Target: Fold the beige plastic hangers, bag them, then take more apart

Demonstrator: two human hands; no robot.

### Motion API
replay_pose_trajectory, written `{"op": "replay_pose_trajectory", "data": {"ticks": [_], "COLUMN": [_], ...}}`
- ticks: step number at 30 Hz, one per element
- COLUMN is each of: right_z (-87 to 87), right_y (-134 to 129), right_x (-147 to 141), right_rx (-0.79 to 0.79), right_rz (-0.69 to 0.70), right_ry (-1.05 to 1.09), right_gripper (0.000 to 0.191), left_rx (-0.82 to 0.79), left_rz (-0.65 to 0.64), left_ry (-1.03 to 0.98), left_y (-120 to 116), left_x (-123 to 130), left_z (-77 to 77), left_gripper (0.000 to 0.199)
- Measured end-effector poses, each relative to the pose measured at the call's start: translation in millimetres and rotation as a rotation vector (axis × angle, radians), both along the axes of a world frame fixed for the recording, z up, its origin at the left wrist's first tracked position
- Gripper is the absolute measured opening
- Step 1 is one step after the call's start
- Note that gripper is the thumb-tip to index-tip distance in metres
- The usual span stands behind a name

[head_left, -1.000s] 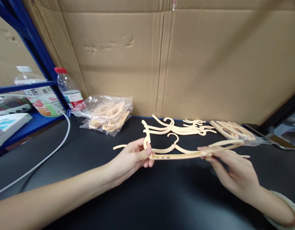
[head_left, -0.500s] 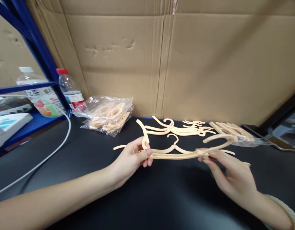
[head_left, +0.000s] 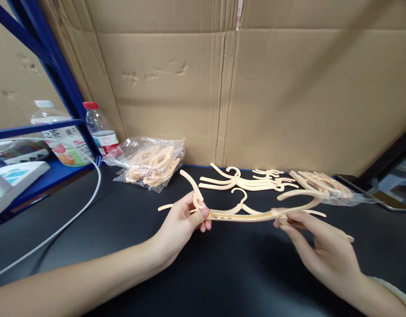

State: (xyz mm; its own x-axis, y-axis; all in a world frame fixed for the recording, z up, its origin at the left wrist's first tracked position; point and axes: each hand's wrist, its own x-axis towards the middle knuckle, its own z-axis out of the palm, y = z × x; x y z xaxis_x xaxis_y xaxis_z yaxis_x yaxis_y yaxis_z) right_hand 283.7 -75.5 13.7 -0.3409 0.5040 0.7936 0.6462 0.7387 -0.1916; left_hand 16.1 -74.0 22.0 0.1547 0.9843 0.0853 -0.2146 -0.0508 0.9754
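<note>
A: State the position of the held hanger relative to the flat hanger on the counter.

B: It is on the near side of the flat hanger, apparently raised. Its long bar runs left to right, roughly parallel to the flat hanger.

A: Specify hand states.

B: The left hand pinches the bar's left end between thumb and fingers. The right hand pinches the joint at its right end.

A: Which hand is nearer?

B: Neither; both contact the held hanger.
</note>
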Motion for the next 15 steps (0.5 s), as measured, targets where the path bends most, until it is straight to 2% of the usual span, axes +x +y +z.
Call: {"op": "replay_pose_trajectory", "data": {"ticks": [8,15], "right_z": [-3.6,-8.3], "right_y": [-2.4,2.6], "right_x": [-0.5,-2.3], "right_rx": [-0.197,-0.351], "right_rz": [0.042,0.017], "right_ry": [0.113,0.218], "right_gripper": [0.011,0.015], "left_rx": [0.034,-0.091], "left_rz": [0.017,0.057], "left_ry": [-0.007,-0.131], "left_y": [4.0,2.1], "left_x": [-2.3,-0.1], "left_z": [-2.7,-3.4], "left_gripper": [0.030,0.035]}}
